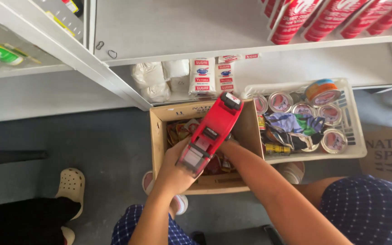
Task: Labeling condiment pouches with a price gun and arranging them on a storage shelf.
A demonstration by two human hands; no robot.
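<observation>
Blue dotted shorts [368, 208] cover both knees at the bottom of the view, and from between them the two forearms reach forward over the grey floor [105, 145]. Left hand [175, 170] wraps its fingers around the grip of a red price gun [212, 131], which points up and away over an open cardboard box [159, 136]; the gun's clear front end sits nearest the palm and its roll housing is farthest out. Right hand [227, 144] goes down into the box behind the gun, and the gun hides its fingers, so I cannot tell whether they are spread or closed on something. Inside the box lie small red and yellow packets [180, 131], packed loosely. My judgement is that the step in hand is labelling: a packet is being picked or steadied in the box for the gun to stamp. Any next press would call for a flat face of a packet held firm under the gun's front end, with the right fingers kept out from beneath it. Just right of the box, touching its wall, stands a white basket [357, 136] holding round tins [280, 102] and crumpled wrappers. A cream clog [71, 183] rests on the floor to the left. Farther off, white sugar bags [203, 77] sit on the lowest shelf [296, 68], and red cartons [332, 18] stand on the shelf above.
</observation>
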